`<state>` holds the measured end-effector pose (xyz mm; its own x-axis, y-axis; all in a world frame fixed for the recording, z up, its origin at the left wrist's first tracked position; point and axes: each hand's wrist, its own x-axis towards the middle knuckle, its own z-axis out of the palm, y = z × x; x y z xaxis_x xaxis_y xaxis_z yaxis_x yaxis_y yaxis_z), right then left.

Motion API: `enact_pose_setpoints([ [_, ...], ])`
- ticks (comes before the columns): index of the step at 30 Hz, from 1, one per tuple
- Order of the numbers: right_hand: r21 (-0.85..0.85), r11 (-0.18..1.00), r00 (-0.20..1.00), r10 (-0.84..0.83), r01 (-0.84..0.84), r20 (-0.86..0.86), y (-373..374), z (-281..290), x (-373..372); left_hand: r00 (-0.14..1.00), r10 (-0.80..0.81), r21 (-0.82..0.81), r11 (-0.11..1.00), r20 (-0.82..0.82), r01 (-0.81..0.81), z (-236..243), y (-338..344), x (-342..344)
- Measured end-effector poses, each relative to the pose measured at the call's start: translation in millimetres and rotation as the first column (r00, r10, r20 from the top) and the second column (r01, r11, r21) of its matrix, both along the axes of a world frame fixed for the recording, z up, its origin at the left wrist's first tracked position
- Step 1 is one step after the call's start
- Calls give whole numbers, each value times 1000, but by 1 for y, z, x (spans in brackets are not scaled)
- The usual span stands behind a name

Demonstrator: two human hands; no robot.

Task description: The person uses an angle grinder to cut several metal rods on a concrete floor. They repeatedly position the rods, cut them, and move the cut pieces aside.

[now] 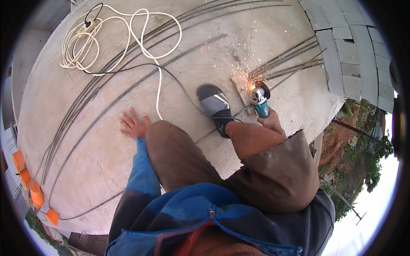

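My right hand (274, 123) is closed around the teal body of an angle grinder (262, 107). The grinder's dark disc (263, 88) is at a steel rebar (294, 73), and orange sparks (251, 77) spray away from it across the concrete. A small piece of wood (239, 90) lies under the rebar beside the grinder. Left of the grinder, my foot in a black and grey slide sandal (212, 102) is planted near the rod. My left hand (133, 123) rests flat on the concrete floor (115, 162), its fingers spread, holding nothing.
Several long rebars (81, 102) run along the left and far floor. A coiled white extension cord (92, 51) lies at the far left; a black cable (179, 82) leads toward the grinder. Grey blocks (348, 59) border the right edge. Orange pipe ends (36, 194) stand at the left edge.
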<state>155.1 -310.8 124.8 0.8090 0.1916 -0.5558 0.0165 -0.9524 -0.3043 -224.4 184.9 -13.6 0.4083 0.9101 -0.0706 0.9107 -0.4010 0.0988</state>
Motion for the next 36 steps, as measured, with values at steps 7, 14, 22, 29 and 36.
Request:
enact_pose_setpoints([
  [7, 114, 993, 1000, -29, 29, 5, 0, -3, -10, 999, 3, -21, 1000, 38, -3, 23, 4, 13],
  [14, 42, 999, 1000, 10, -10, -5, 17, -25, 3, 992, 40, 4, 999, 118, -40, 28, -8, -3],
  [22, -10, 1000, 1000, 10, -10, 7, 18, -31, 2, 993, 28, -34, 999, 115, -24, 36, -5, -5],
  [29, -34, 999, 1000, -4, 3, -28, -1, -4, -8, 998, 60, -169, 984, -1, -59, 32, 5, 9],
  [36, -51, 998, 999, 39, -40, -27, 2, 21, -1, 997, 54, -126, 990, -55, -60, 26, -4, 15],
])
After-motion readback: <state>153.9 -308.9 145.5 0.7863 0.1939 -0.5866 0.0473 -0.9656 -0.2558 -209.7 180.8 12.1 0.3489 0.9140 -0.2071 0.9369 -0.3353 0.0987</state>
